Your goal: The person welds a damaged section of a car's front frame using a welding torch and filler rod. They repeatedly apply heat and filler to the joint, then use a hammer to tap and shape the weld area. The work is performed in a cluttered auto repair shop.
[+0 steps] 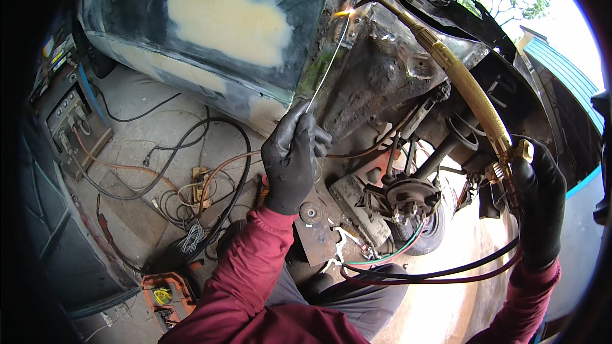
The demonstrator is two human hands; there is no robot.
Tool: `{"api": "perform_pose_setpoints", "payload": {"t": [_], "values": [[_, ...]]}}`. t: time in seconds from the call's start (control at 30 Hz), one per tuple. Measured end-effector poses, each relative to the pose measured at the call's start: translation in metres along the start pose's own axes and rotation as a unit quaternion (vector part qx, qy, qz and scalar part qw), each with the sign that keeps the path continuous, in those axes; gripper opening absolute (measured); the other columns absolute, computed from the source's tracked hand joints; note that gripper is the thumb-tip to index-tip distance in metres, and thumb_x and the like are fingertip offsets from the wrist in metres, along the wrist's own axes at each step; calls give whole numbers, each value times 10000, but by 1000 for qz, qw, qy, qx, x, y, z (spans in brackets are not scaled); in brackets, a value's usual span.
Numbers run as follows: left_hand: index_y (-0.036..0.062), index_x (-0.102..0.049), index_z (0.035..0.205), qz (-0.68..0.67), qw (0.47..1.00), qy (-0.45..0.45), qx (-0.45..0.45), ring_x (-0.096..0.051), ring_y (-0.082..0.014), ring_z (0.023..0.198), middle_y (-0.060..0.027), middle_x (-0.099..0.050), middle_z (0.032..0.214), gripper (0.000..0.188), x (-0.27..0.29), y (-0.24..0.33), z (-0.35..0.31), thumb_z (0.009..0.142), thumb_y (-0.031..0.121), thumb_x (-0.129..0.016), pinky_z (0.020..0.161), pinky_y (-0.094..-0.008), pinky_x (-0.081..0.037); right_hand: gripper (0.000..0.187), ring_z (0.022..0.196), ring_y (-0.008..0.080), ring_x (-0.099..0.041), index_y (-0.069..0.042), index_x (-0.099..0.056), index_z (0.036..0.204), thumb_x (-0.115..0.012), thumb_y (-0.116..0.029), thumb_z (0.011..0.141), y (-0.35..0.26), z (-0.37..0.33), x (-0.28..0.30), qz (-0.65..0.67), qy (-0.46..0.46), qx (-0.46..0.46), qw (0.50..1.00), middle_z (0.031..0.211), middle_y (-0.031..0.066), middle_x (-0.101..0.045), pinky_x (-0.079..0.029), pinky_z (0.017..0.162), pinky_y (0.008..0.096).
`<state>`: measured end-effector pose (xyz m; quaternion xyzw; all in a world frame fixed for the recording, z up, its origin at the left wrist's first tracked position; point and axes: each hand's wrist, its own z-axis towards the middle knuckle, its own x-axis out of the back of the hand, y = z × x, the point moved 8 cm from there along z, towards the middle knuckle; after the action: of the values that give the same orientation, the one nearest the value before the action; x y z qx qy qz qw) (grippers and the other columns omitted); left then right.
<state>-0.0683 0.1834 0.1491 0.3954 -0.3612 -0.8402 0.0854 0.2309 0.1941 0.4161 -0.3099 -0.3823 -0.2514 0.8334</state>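
My left hand (292,156), in a black glove, pinches a thin metal filler rod (328,67) that slants up to a small bright flame (344,11) on the rusty car body seam (376,57). My right hand (540,200), also gloved, grips the handle of a brass gas torch (468,86). The torch's curved neck reaches up and left, and its tip meets the rod at the flame. Green, red and black hoses (408,271) trail from the torch across my lap.
A car door panel with a yellowish filler patch (226,9) is at upper left. A bare wheel hub (411,194) sits below the wheel arch. Cables and wires (185,172) lie on the concrete floor beside a welding machine (70,114). An orange tool (167,296) lies near my left knee.
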Motion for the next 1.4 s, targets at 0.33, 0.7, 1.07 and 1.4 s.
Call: {"api": "perform_pose_setpoints", "payload": {"t": [0.33,0.7,1.07,1.4], "values": [[-38,-606,1474,21,1000,-7,5,-609,-71,694,-50,-696,838,461,0,0,0,1165,299,-543,648,-238,-510,403,1018,122,-666,-32,-720,1292,-698,-374,1080,5,-1,2,-16,6,-12,1000,1076,43,-736,-530,934,333],[-57,-589,1477,23,1000,-6,-11,-637,-87,721,-72,-709,852,481,1,2,1,1161,305,-549,648,-248,-517,410,1010,119,-671,-24,-723,1287,-691,-377,1080,2,-1,0,-7,5,-15,1000,1069,45,-744,-535,930,329],[-53,-595,1473,19,1000,-4,-3,-634,-90,695,-78,-715,853,459,2,5,-2,1163,282,-541,639,-249,-518,400,999,119,-669,-29,-718,1304,-688,-362,1083,7,-1,-3,20,2,-14,1000,1068,39,-746,-538,921,329],[-42,-603,1471,39,999,-4,-13,-627,-89,674,-71,-716,848,445,1,6,-2,1164,274,-540,639,-251,-519,324,987,101,-646,-29,-710,1308,-670,-274,1100,8,-2,-2,3,4,-22,1000,1091,26,-736,-528,918,311]]}}
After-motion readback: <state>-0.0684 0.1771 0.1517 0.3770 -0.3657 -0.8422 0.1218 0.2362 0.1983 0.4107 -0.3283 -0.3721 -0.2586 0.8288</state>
